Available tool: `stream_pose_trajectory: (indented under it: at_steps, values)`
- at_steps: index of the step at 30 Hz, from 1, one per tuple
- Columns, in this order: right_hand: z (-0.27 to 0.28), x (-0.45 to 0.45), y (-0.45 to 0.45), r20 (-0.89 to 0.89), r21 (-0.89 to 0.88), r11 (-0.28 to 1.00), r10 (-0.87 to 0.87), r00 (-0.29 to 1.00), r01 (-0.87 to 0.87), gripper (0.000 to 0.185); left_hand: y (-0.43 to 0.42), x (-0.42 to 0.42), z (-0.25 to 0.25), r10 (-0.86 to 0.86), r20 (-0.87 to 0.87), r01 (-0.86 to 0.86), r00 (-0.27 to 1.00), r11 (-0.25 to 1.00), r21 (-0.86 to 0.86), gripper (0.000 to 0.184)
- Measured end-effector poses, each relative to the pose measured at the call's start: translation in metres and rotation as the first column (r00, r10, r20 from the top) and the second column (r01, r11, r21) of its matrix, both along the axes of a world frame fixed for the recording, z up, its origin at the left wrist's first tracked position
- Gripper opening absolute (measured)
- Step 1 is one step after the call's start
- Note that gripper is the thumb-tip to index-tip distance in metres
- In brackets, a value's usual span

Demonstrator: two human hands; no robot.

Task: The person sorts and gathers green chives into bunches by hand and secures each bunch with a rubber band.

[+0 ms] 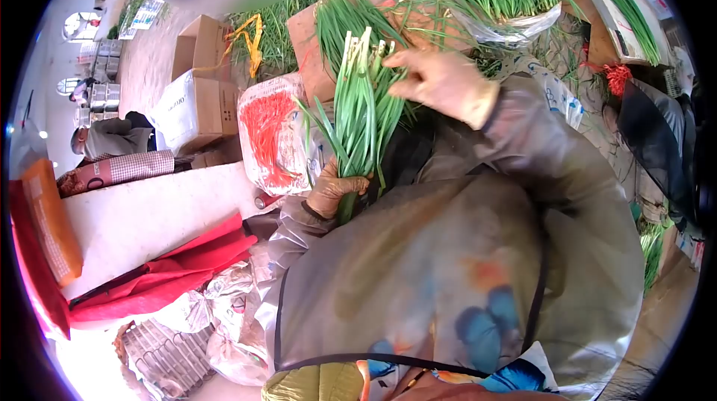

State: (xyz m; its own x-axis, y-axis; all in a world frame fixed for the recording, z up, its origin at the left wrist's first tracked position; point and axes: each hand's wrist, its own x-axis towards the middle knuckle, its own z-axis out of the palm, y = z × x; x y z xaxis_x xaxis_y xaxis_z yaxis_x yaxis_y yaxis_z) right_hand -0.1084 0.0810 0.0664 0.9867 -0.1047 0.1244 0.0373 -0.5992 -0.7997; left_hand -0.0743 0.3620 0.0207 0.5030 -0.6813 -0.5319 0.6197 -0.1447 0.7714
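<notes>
the left hand (336,190) grips a bunch of chive-like greens (362,113) in front of the translucent smock (411,259); the right hand (444,84), fingers parted, is just beside the pale stem ends. apparently tidying; next calls for lightly pinching uneven stems

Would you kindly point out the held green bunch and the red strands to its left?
Green bunch (360,113): head view, on the middle of its leaves.
Red strands (269,131): head view, on the middle of the pile.
</notes>
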Motion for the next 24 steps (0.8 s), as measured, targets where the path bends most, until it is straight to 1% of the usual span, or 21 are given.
stream_pose_trajectory:
  at_steps: [1, 3, 4, 5, 6, 7, 8, 9, 11, 13, 14, 15, 16, 17, 18, 19, 20, 21, 22, 23, 24]
  values:
    - [0.003, 0.002, 0.011, -0.163, -0.113, 0.993, -0.043, 0.986, 0.025, 0.026, -0.001, -0.001, -0.003, -0.013, -0.017, 0.013, 1.0, 1.0, -0.007, 0.035]
    - [-0.02, 0.017, 0.018, -0.045, 0.092, 0.995, 0.05, 0.998, -0.046, 0.022, -0.004, -0.004, -0.003, -0.027, -0.029, 0.027, 0.999, 1.0, -0.015, 0.035]
    - [-0.025, 0.017, 0.019, -0.03, 0.08, 0.993, 0.087, 0.996, -0.084, 0.019, -0.006, -0.007, -0.001, -0.008, -0.089, 0.005, 0.996, 0.999, -0.031, 0.035]
    - [-0.027, 0.016, 0.019, 0.035, 0.006, 0.993, 0.121, 0.992, -0.121, 0.016, -0.006, -0.01, 0.0, 0.013, -0.149, -0.02, 0.989, 0.999, -0.047, 0.036]
    - [-0.026, 0.015, 0.019, -0.05, 0.339, 0.924, 0.205, 0.977, -0.177, 0.015, -0.002, -0.013, -0.007, 0.0, -0.142, -0.013, 0.99, 0.996, -0.09, 0.037]
    - [-0.024, 0.011, 0.017, -0.106, 0.635, 0.752, 0.31, 0.945, -0.175, 0.015, 0.001, -0.014, -0.013, 0.009, -0.143, -0.022, 0.99, 0.996, -0.092, 0.037]
    - [-0.017, 0.006, 0.009, -0.103, 0.701, 0.668, 0.442, 0.891, -0.25, 0.015, 0.003, -0.015, -0.016, 0.012, -0.139, -0.03, 0.99, 0.991, -0.127, 0.038]
    - [-0.008, 0.0, 0.002, -0.122, 0.747, 0.614, 0.505, 0.855, -0.256, 0.017, 0.003, -0.015, -0.018, 0.014, -0.133, -0.036, 0.991, 0.986, -0.165, 0.039]
    - [0.014, -0.014, -0.012, 0.036, 0.819, 0.43, 0.623, 0.781, -0.381, 0.017, 0.006, -0.014, -0.02, 0.017, -0.124, -0.04, 0.992, 0.983, -0.18, 0.04]
    - [0.021, -0.014, -0.015, 0.262, 0.765, 0.417, 0.494, 0.829, -0.49, 0.015, 0.006, -0.011, -0.025, 0.048, -0.112, -0.062, 0.992, 0.991, -0.117, 0.039]
    - [0.026, -0.009, -0.013, 0.058, 0.712, 0.637, 0.365, 0.929, -0.295, 0.015, 0.005, -0.011, -0.026, 0.046, -0.116, -0.06, 0.992, 0.991, -0.119, 0.039]
    - [0.02, 0.003, -0.002, 0.03, 0.496, 0.85, 0.186, 0.982, -0.176, 0.014, 0.002, -0.011, -0.024, 0.057, -0.121, -0.071, 0.991, 0.99, -0.121, 0.041]
    - [0.015, 0.013, 0.008, 0.182, 0.221, 0.969, 0.074, 0.981, -0.114, 0.015, -0.002, -0.01, -0.022, 0.062, -0.125, -0.077, 0.99, 0.989, -0.122, 0.042]
    - [0.009, 0.023, 0.017, 0.35, -0.06, 0.998, 0.008, 0.937, 0.014, 0.016, -0.006, -0.01, -0.019, 0.046, -0.125, -0.061, 0.991, 0.991, -0.12, 0.042]
    - [0.001, 0.037, 0.025, 0.338, -0.227, 0.972, 0.029, 0.941, 0.051, 0.016, -0.011, -0.011, -0.017, 0.042, -0.13, -0.061, 0.991, 0.987, -0.148, 0.044]
    - [-0.005, 0.049, 0.029, 0.317, -0.386, 0.919, 0.05, 0.947, 0.081, 0.016, -0.013, -0.014, -0.014, 0.041, -0.137, -0.065, 0.99, 0.983, -0.173, 0.046]
    - [-0.008, 0.058, 0.026, 0.096, -0.39, 0.914, 0.159, 0.983, -0.109, 0.018, -0.015, -0.015, -0.013, 0.043, -0.141, -0.068, 0.989, 0.982, -0.174, 0.05]
    - [-0.004, 0.064, 0.028, 0.052, -0.186, 0.968, 0.18, 0.982, -0.168, 0.016, -0.012, -0.016, -0.017, 0.038, -0.145, -0.063, 0.989, 0.984, -0.166, 0.05]
    - [0.0, 0.063, 0.023, 0.051, 0.19, 0.967, 0.164, 0.985, -0.171, 0.015, -0.007, -0.016, -0.025, 0.033, -0.144, -0.061, 0.989, 0.979, -0.194, 0.05]
    - [0.007, 0.062, 0.013, 0.047, 0.538, 0.829, 0.154, 0.987, -0.154, 0.015, -0.004, -0.016, -0.03, 0.03, -0.142, -0.062, 0.989, 0.973, -0.224, 0.05]
    - [0.03, 0.053, -0.001, 0.084, 0.662, 0.745, 0.041, 0.996, -0.087, 0.014, -0.006, -0.021, -0.023, 0.074, -0.078, -0.089, 0.994, 0.972, -0.218, 0.045]
